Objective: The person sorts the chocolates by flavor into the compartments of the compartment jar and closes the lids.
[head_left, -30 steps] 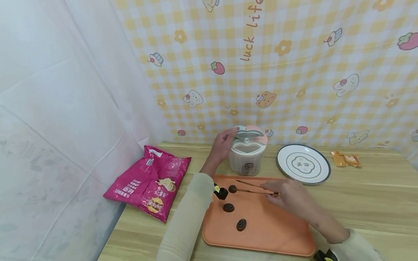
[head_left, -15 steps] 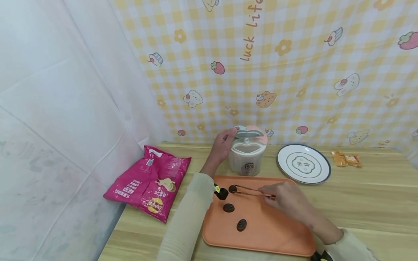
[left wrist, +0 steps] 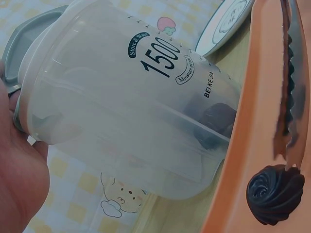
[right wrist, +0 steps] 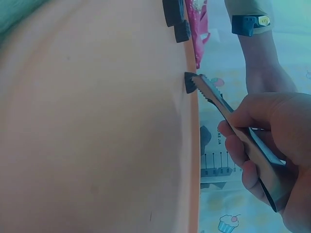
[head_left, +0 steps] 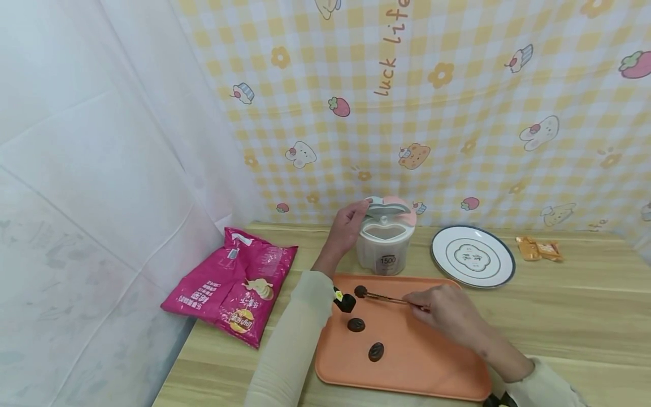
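Note:
My left hand (head_left: 348,226) grips the raised flap lid (head_left: 389,210) of a clear storage jar (head_left: 386,249) marked 1500. Through the jar's wall a dark piece (left wrist: 218,125) shows at the bottom. My right hand (head_left: 447,311) holds metal serrated tongs (head_left: 389,298), fingers curled round them. The tongs' arms are nearly together, their tips touching a swirled dark chocolate (left wrist: 275,195) on the orange tray (head_left: 417,362); whether they pinch it is unclear. Two oval chocolates (head_left: 376,351) lie nearer on the tray.
A pink chip bag (head_left: 231,285) lies left of my left arm. Right of the jar sits a white plate with a blue rim (head_left: 500,260), and beyond it orange wrapped snacks (head_left: 539,249). A checked cloth (head_left: 407,124) hangs behind the wooden table (head_left: 569,299).
The tongs' arms were spread a second ago and have come together at the swirled chocolate, which has shifted slightly left and away. My left hand and the jar have stayed still.

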A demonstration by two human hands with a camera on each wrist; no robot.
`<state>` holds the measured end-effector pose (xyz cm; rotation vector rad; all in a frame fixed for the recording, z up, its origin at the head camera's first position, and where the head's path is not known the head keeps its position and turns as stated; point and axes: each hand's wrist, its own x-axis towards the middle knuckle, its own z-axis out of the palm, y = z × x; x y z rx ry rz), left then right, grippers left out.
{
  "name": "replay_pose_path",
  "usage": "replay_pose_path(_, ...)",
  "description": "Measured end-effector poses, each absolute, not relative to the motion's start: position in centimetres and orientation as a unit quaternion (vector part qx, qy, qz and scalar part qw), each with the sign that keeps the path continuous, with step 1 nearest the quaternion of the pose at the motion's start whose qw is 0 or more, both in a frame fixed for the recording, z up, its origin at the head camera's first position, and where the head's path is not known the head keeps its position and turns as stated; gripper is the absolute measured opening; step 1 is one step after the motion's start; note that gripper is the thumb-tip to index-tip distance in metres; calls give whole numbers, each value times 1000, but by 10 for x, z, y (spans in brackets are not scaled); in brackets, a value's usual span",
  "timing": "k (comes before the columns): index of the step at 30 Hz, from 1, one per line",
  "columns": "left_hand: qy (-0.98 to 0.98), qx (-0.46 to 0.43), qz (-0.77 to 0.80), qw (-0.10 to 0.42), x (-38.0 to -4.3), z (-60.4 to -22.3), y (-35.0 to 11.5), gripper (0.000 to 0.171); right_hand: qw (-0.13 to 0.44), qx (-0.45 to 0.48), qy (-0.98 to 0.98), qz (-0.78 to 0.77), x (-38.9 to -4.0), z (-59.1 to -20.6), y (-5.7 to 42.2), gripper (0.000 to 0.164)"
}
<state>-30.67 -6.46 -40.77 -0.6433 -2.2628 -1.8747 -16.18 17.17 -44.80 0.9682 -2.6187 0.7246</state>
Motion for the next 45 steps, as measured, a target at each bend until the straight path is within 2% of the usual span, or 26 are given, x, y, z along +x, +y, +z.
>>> replay_pose_path(10, -758, -214, -612, 66, -307, -409, -65, 44, 96, 306, -915, 243, -164, -443, 171, 26)
replay_pose_path(30, -754, -212, -618, 67, -307, -409, -65, 43, 114, 320, -913, 227, -170, -445, 166, 23)
replay_pose_path(38, -753, -213, -619, 68, -307, -409, -65, 43, 140, 331, -902, 238, -170, -448, 166, 23)
replay_pose_path(45, -761, -208, -610, 69, -307, -408, -64, 44, 136, 319, -905, 247, -166, -446, 170, 25)
